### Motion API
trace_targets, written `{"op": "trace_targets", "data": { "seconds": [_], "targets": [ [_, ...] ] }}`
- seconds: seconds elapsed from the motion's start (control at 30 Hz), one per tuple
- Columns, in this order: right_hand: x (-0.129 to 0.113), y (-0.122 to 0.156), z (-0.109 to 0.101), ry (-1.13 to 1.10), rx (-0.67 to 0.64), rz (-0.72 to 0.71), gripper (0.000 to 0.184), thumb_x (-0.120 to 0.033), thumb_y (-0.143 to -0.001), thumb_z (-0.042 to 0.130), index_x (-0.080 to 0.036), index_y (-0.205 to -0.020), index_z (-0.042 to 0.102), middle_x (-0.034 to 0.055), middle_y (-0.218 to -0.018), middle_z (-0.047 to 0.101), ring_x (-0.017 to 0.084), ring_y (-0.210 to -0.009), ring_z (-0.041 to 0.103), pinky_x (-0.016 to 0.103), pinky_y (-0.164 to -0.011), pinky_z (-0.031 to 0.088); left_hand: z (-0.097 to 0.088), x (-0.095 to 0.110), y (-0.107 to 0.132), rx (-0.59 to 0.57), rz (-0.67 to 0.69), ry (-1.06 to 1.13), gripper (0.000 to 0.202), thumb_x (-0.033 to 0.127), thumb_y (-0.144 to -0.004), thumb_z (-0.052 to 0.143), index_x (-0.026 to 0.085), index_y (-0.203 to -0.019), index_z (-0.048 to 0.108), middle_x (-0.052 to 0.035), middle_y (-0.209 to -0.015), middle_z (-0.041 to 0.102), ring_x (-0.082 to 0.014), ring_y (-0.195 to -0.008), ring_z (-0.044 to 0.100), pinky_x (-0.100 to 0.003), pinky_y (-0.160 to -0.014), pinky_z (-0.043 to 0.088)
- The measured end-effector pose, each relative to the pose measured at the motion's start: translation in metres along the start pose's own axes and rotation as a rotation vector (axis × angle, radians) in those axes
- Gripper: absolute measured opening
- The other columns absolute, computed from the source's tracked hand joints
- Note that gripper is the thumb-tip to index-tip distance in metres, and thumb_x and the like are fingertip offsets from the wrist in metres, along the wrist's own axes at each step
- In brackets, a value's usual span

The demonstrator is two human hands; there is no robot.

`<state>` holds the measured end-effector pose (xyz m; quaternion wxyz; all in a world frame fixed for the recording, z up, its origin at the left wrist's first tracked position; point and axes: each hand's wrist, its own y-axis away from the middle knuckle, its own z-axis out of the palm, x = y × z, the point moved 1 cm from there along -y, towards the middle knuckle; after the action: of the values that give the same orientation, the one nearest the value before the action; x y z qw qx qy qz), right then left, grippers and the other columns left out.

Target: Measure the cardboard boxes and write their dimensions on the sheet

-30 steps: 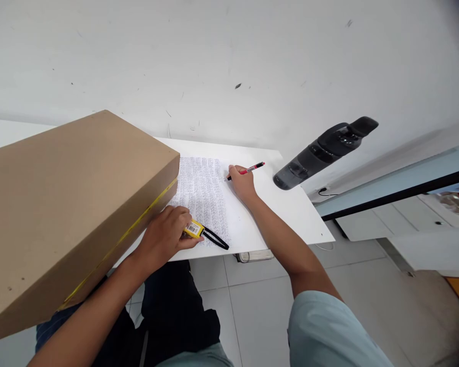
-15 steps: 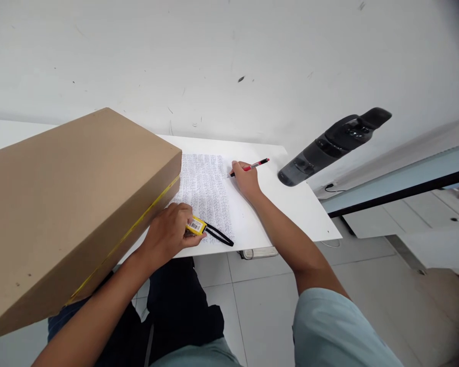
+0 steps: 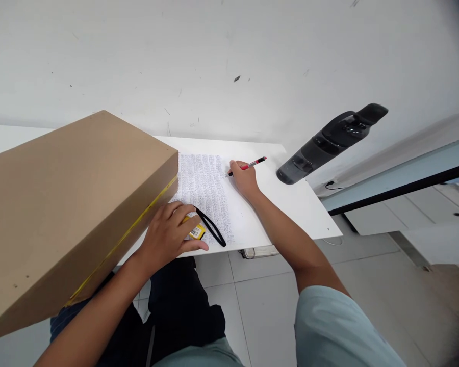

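White table (image 3: 286,209) against a scuffed wall (image 3: 199,61): your left hand (image 3: 168,227), fingers loosely spread, covers part of the yellow tape measure (image 3: 198,233) beside the cardboard box (image 3: 76,168); its grip is unclear. Your right hand (image 3: 246,180) pinches a red-and-black pen (image 3: 255,163) over densely marked paper (image 3: 201,181).

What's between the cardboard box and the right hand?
Head view: a densely marked sheet of paper, flat on the white table, stretches between the cardboard box and the right hand.
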<state>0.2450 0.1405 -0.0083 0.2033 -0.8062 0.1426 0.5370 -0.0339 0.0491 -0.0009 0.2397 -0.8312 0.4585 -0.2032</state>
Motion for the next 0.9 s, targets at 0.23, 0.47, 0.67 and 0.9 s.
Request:
{"op": "trace_targets", "data": {
  "seconds": [0.23, 0.47, 0.67, 0.9],
  "targets": [
    [-0.0010, -0.0003, -0.0004, -0.008, 0.003, -0.007, 0.038, -0.032, -0.088, 0.056, -0.022, -0.051, 0.056, -0.0033, -0.053, 0.045, 0.014, -0.057, 0.040, 0.030, -0.060, 0.036, 0.0014, 0.0030, 0.0038, 0.101, -0.158, -0.098, 0.042, 0.064, -0.085, 0.068, 0.024, -0.071, 0.062, -0.0021, -0.068, 0.056, -0.0220, -0.070, 0.051, -0.043, -0.079, 0.043],
    [-0.0002, -0.0008, -0.0006, -0.011, 0.002, -0.006, 0.040, -0.033, -0.089, 0.056, -0.022, -0.050, 0.056, -0.0035, -0.052, 0.043, 0.014, -0.055, 0.039, 0.030, -0.059, 0.036, -0.0030, 0.0016, 0.0033, 0.135, -0.139, -0.100, 0.042, 0.062, -0.084, 0.070, 0.024, -0.069, 0.057, 0.0007, -0.065, 0.053, -0.0198, -0.066, 0.048, -0.040, -0.075, 0.039],
    [0.0010, -0.0010, -0.0008, -0.013, 0.008, 0.003, 0.040, -0.031, -0.090, 0.056, -0.022, -0.051, 0.057, -0.0030, -0.054, 0.045, 0.014, -0.057, 0.040, 0.031, -0.060, 0.036, -0.0050, 0.0048, 0.0011, 0.202, -0.022, -0.221, 0.041, 0.058, -0.084, 0.070, 0.024, -0.067, 0.056, 0.0001, -0.062, 0.055, -0.0196, -0.064, 0.049, -0.039, -0.071, 0.038],
    [0.0002, -0.0001, -0.0011, -0.009, 0.009, -0.001, 0.041, -0.031, -0.090, 0.055, -0.021, -0.051, 0.057, -0.0024, -0.054, 0.047, 0.014, -0.057, 0.041, 0.030, -0.060, 0.037, -0.0048, 0.0052, -0.0001, 0.188, -0.016, -0.292, 0.045, 0.061, -0.088, 0.065, 0.023, -0.067, 0.057, -0.0007, -0.063, 0.056, -0.0199, -0.064, 0.051, -0.040, -0.074, 0.040]
  ]
}}
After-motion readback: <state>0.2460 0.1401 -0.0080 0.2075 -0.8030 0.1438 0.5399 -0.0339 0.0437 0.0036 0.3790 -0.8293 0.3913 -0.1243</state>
